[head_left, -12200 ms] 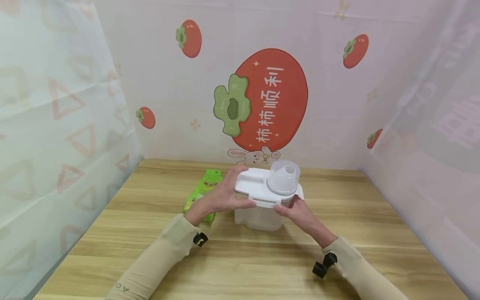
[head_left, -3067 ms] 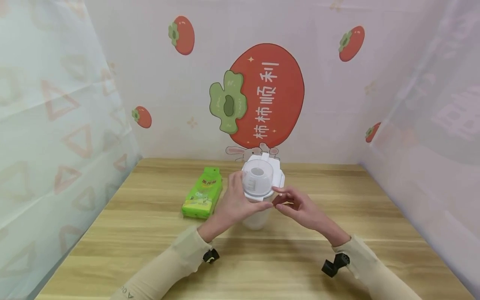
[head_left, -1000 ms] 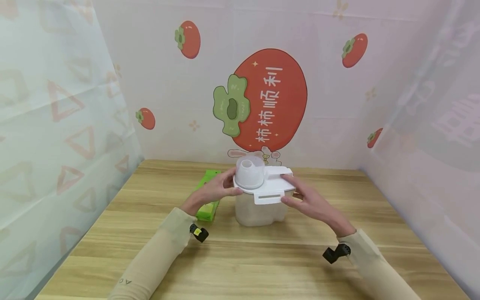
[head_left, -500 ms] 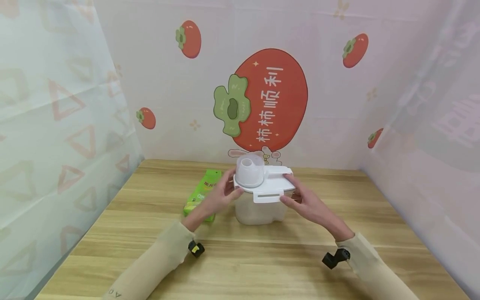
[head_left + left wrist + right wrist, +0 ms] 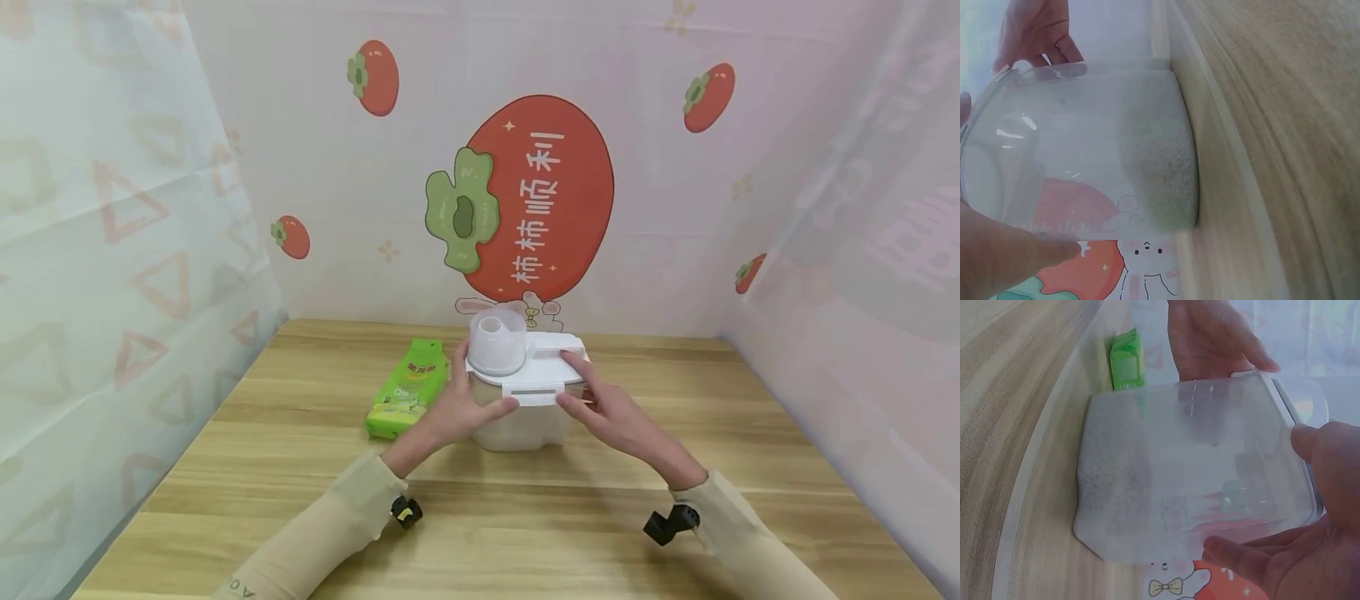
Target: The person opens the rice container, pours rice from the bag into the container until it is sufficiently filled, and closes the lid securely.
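Note:
A clear plastic storage container (image 5: 517, 429) stands upright on the table, a pale grainy layer in its bottom. Its white lid (image 5: 551, 369) carries a see-through measuring cup (image 5: 498, 343) at the left end and a front latch (image 5: 534, 393). My left hand (image 5: 453, 408) grips the left end, thumb across the front beside the latch. With my right hand (image 5: 618, 417) I hold the right end; the thumb touches the latch's right side and a finger lies by the lid's handle recess. The left wrist view shows the grainy layer (image 5: 1160, 156) through the wall.
A green printed packet (image 5: 408, 390) lies on the wooden table (image 5: 480, 533), left of the container and beside my left forearm. Behind stands a cloth backdrop (image 5: 660, 208) with printed persimmons; more cloth hangs at both sides.
The container has turned since the older frames; its cup end now faces left. In the last half second my left thumb slid right along the front to the latch. My right hand barely moved.

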### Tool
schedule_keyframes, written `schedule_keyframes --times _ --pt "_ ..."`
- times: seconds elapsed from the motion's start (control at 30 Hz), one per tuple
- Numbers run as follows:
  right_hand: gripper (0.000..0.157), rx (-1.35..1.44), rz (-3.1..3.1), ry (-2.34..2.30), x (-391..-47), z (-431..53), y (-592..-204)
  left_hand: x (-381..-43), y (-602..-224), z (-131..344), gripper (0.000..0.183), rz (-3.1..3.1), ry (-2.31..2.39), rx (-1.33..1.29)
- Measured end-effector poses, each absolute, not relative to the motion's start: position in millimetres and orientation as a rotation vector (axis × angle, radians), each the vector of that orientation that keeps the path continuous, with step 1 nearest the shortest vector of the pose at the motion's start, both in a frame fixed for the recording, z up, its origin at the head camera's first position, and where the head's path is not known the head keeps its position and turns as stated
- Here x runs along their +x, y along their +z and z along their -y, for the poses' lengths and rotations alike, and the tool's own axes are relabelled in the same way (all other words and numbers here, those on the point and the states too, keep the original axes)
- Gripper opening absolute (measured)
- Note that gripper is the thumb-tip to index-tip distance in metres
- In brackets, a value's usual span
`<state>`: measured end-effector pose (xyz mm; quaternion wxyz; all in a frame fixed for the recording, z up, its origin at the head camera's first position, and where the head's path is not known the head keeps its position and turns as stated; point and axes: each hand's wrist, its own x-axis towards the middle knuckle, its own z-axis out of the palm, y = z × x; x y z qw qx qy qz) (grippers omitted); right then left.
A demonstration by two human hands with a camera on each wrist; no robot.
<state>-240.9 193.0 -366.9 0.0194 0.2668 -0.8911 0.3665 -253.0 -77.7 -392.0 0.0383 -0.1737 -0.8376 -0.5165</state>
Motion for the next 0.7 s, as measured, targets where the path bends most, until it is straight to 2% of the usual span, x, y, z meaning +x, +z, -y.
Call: schedule_keyframes --times 0.7 --pt "0.069 0.771 2.750 0.965 -235.4 -185.4 -363.2 -255.5 -392.4 76.8 0.113 2.481 -1.620 -0.578"
